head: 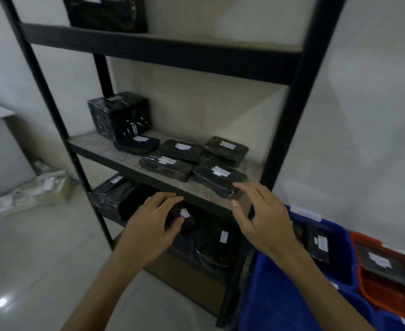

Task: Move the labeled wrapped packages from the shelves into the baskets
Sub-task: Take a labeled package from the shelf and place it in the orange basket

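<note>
Standing at the tall black metal shelving rack [292, 120], blue plastic basket [280, 295] at my right, I'm mid-pick. My right hand [261, 218], fingers spread and empty, hovers at the flat black film-wrapped package [217, 177] with white label on the middle shelf's front edge. My left hand [148, 228] pinches a small labelled black parcel [183, 217]. Next, probably: grip, swing right.

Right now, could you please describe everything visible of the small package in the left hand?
The small package is black, seemingly wrapped in glossy film, with a white label facing up. The left hand pinches it between thumb and curled fingers, hiding part of it. It hangs just below the front edge of the middle shelf. The label's print is too blurred to read.
</note>
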`<state>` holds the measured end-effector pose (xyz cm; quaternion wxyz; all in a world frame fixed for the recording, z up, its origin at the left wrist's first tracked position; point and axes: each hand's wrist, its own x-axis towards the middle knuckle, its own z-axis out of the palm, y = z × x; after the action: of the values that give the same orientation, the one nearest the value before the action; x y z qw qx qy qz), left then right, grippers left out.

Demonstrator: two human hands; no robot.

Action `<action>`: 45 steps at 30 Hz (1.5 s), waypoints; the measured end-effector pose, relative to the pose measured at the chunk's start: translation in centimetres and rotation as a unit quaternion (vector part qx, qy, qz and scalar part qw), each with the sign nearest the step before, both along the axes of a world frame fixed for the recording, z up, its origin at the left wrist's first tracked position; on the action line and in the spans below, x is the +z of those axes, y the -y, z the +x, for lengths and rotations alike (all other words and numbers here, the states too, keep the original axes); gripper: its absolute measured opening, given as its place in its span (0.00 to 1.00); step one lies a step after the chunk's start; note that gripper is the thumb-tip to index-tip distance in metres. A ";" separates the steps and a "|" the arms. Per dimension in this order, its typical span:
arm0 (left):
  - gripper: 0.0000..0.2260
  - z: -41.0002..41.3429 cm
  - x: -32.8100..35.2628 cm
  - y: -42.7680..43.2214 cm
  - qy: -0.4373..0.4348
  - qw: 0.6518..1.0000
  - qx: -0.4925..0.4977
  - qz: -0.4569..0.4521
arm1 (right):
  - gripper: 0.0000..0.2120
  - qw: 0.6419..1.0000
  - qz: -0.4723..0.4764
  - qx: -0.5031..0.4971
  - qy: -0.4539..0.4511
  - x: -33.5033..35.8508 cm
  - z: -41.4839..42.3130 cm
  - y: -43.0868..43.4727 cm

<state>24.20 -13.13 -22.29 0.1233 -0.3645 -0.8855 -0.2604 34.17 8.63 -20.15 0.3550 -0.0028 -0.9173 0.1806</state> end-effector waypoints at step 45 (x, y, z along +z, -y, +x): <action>0.28 -20.9 -16.2 -8.4 -0.043 0.973 -0.194 -0.116 | 0.27 0.836 -0.391 -0.341 0.178 -11.9 -21.1 -6.5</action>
<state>3.28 -4.69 -38.47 0.0651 -0.5517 -0.8161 -0.1590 13.12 15.15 -32.07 0.1941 -0.4861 -0.7586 0.3881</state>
